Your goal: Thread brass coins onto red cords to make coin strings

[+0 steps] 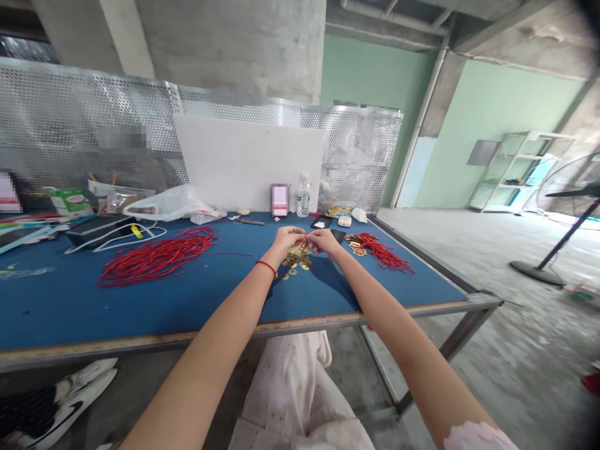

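Note:
Both hands meet above a pile of gold coin-like discs (296, 257) on the blue table. My left hand (287, 240), with a red cord bracelet at its wrist, pinches a short bit of red cord (306, 237). Fingertips of my right hand (324, 241) are closed on the same cord from the other side. A large bundle of loose red cords (157, 256) lies to the left. On the right rests a smaller bunch of red cords (387, 253) with gold discs at its upper end.
Along the table's back stand a phone (280, 200), a water bottle (303, 197) and a white plastic bag (173, 203). A black box (100, 232) with a white cable is at the left. The table's metal edge (478, 301) runs near my right forearm.

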Demonstrator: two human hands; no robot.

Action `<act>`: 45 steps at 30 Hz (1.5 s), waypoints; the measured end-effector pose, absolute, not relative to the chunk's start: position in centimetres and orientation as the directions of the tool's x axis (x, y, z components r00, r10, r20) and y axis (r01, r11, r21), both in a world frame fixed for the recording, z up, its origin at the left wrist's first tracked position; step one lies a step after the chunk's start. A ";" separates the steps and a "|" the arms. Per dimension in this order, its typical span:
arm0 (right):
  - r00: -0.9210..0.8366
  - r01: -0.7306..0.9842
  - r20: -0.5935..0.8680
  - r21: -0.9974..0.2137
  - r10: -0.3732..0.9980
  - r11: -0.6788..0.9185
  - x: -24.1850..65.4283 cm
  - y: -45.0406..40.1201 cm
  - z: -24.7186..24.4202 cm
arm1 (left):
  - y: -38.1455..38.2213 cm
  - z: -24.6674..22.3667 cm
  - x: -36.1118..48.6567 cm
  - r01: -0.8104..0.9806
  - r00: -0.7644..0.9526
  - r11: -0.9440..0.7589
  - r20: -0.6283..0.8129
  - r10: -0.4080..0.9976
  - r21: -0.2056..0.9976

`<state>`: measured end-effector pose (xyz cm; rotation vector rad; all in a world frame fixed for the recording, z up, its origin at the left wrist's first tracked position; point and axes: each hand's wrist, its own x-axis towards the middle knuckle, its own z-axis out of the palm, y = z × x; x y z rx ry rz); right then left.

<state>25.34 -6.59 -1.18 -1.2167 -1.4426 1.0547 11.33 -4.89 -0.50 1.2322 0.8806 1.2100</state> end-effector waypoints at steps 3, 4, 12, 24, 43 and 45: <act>-0.064 0.178 0.125 -0.975 0.990 0.135 25.3 -6.7 -1.2 | -4.8 -0.5 11.3 -0.174 0.184 -0.084 0.116 0.976 0.981; -0.064 0.180 0.127 -0.974 0.990 0.137 25.3 -6.7 -1.2 | -4.7 -0.5 11.3 -0.165 0.183 -0.081 0.111 0.977 0.983; -0.035 0.234 0.159 -0.958 0.987 0.163 25.2 -6.5 -1.5 | -4.5 -0.6 11.1 -0.021 0.238 -0.020 0.024 0.971 1.000; -0.050 0.258 0.176 -0.949 0.983 0.183 25.3 -6.4 -1.6 | -2.6 -1.7 10.6 -0.073 0.322 0.163 -0.132 0.938 0.984; -0.102 0.279 0.353 -0.887 0.930 0.368 25.5 -6.1 -1.6 | -3.3 -1.2 9.9 -0.166 0.371 0.169 -0.097 0.923 0.972; -0.109 0.283 0.366 -0.880 0.924 0.381 25.5 -6.1 -1.6 | -3.4 -1.2 9.9 -0.184 0.372 0.164 -0.086 0.924 0.969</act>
